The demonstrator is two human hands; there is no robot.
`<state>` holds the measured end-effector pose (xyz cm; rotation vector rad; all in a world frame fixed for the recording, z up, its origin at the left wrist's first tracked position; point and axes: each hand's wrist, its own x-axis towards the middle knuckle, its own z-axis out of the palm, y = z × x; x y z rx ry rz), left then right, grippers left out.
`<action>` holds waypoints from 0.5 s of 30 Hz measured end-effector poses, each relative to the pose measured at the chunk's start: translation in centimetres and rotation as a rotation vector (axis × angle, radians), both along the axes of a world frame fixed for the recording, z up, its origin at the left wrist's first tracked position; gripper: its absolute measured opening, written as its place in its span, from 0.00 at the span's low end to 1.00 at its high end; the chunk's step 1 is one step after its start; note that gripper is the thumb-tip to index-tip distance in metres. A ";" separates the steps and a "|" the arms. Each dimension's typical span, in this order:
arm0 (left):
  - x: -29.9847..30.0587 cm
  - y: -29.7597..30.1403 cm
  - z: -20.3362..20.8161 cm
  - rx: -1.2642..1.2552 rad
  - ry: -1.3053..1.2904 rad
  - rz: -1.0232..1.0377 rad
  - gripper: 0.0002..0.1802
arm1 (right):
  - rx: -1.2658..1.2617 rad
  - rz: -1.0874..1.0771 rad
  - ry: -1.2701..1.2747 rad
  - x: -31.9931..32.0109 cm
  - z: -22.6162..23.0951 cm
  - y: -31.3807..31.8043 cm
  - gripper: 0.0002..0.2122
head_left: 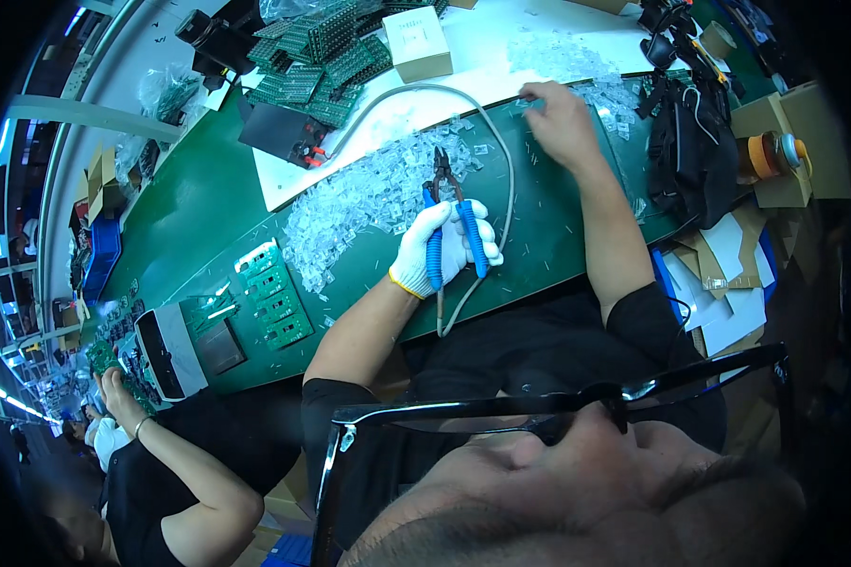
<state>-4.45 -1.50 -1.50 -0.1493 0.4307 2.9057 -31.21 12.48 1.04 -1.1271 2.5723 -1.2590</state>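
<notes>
My left hand, in a white knit glove with a yellow cuff, is closed round blue-handled cutting pliers. Their dark jaws point away from me, above the near edge of a pile of small clear plastic pieces. A grey cable loops from the back of the table round to the pliers' near end. My bare right hand is farther out to the right, over the green mat. Its fingers are bent but apart, with nothing visible between them, close to more clear pieces.
A green circuit board panel lies left of my left arm. Stacked green boards, a white box and a black box stand at the back. A black bag and orange-lidded bottle are right. A co-worker's hand holds a board.
</notes>
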 end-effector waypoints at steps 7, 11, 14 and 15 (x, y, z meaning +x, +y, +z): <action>-0.1 0.0 -0.2 0.005 0.006 -0.009 0.32 | 0.401 -0.128 0.154 -3.1 -0.5 2.5 0.12; 0.0 -0.3 -0.4 -0.028 -0.011 -0.025 0.36 | 0.339 -0.080 0.191 -2.8 -0.9 1.9 0.11; 0.0 -0.1 -0.1 -0.019 -0.003 -0.033 0.36 | 0.216 -0.081 0.056 -2.3 0.1 1.4 0.11; 0.0 0.0 0.1 -0.022 -0.025 -0.029 0.34 | 0.216 -0.070 0.057 -2.5 0.0 1.3 0.11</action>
